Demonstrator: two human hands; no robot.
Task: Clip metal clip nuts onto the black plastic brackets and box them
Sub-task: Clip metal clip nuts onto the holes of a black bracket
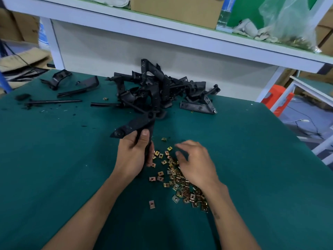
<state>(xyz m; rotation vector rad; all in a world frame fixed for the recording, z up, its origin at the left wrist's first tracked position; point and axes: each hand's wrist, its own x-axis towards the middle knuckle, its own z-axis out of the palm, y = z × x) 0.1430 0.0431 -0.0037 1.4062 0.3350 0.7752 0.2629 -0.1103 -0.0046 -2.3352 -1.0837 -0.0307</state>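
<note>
The left hand (132,156) grips a black plastic bracket (134,126) by its lower arm, fingers curled round the stem and the thumb pressed flat against its face, so that the flat triangular part of the bracket stands up and away from the grip, tilted toward the far left. Just to the right of that grip, the right hand (195,162) hovers palm down over a scatter of brass-coloured metal clip nuts (177,179) on the green table mat (63,177); its fingers are loosely bent and blurred (whether a nut is pinched beneath them cannot be told). The nuts spread from beside the left hand's fingers down under the right wrist, with one stray nut (151,204) lying apart nearer the person. Beyond the held bracket, farther from the person, a tangled pile of black brackets (158,89) rests on the mat, with a few loose black pieces (79,87) off to its left.
</note>
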